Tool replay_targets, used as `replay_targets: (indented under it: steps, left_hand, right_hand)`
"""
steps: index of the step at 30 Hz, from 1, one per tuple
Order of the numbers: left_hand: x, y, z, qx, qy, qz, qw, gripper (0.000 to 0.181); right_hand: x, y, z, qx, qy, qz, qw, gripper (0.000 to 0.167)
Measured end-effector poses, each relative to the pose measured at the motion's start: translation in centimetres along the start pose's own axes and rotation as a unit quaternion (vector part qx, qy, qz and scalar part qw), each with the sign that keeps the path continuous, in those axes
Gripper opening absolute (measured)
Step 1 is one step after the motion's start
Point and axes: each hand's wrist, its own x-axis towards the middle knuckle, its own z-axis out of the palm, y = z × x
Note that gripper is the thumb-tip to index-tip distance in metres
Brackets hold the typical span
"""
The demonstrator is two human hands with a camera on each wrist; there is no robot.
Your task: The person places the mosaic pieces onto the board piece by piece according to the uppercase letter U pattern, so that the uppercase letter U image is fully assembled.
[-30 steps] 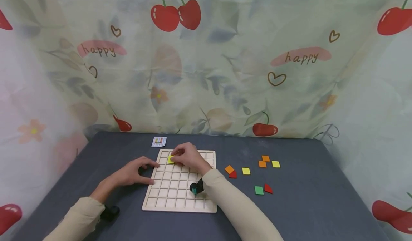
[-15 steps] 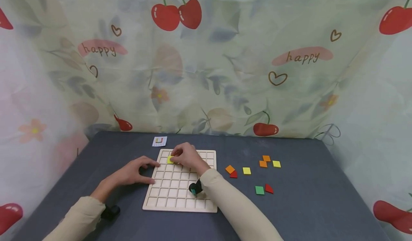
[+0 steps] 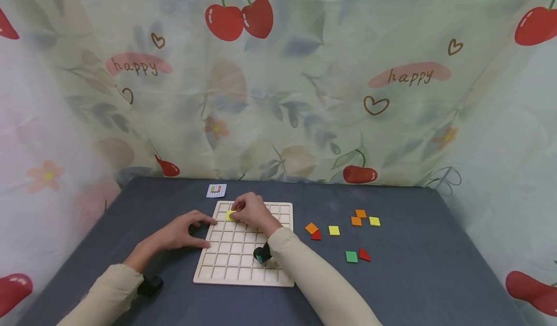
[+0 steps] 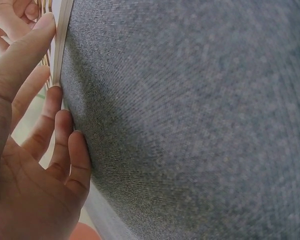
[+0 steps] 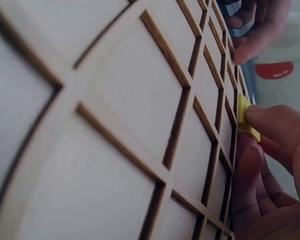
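My right hand (image 3: 254, 212) pinches a yellow square tile (image 3: 229, 215) over the upper left part of the pale wooden grid board (image 3: 221, 270). In the right wrist view the thumb presses on the yellow tile (image 5: 243, 119), which sits at the grid's surface; part of it is covered by fingers. My left hand (image 3: 180, 231) touches the board's left edge with thumb and forefinger spread apart. The left wrist view has the left hand (image 4: 37, 165) with its thumb at the edge of the board (image 4: 61, 45) and its other fingers extended beside it.
A small printed card (image 3: 216, 190) lies behind the board. To the right are loose pieces: orange tiles (image 3: 356, 221), yellow tiles (image 3: 333, 230), a green tile (image 3: 351, 257) and red pieces (image 3: 364, 255). One orange tile (image 3: 311, 228) overlaps a red piece (image 3: 316, 236). A patterned curtain (image 3: 304, 98) surrounds the dark table (image 3: 426, 268).
Both hands stay nearly where they were, the right one still pinching the yellow tile. The head view has shifted very slightly.
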Motion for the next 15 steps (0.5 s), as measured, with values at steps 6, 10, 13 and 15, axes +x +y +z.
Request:
replay_targets:
  steps: [6, 10, 13, 15]
  left_hand:
    - [0.0, -0.01, -0.08, -0.001, -0.002, 0.0, 1.0, 0.056]
    - [-0.05, 0.08, -0.11, -0.002, -0.004, -0.002, 1.0, 0.056]
    - [-0.05, 0.16, -0.15, -0.003, -0.005, -0.002, 1.0, 0.057]
    - [-0.02, 0.16, -0.19, -0.001, -0.006, -0.003, 1.0, 0.057]
  right_hand:
    - [-0.1, -0.07, -0.1, 0.007, 0.001, 0.001, 1.0, 0.008]
    - [-0.13, 0.1, -0.24, 0.012, -0.006, -0.007, 0.9999, 0.009]
    - [-0.19, 0.13, -0.51, 0.026, -0.016, -0.009, 0.9995, 0.011]
    - [-0.25, 0.17, -0.81, 0.041, -0.024, -0.01, 0.9988, 0.014]
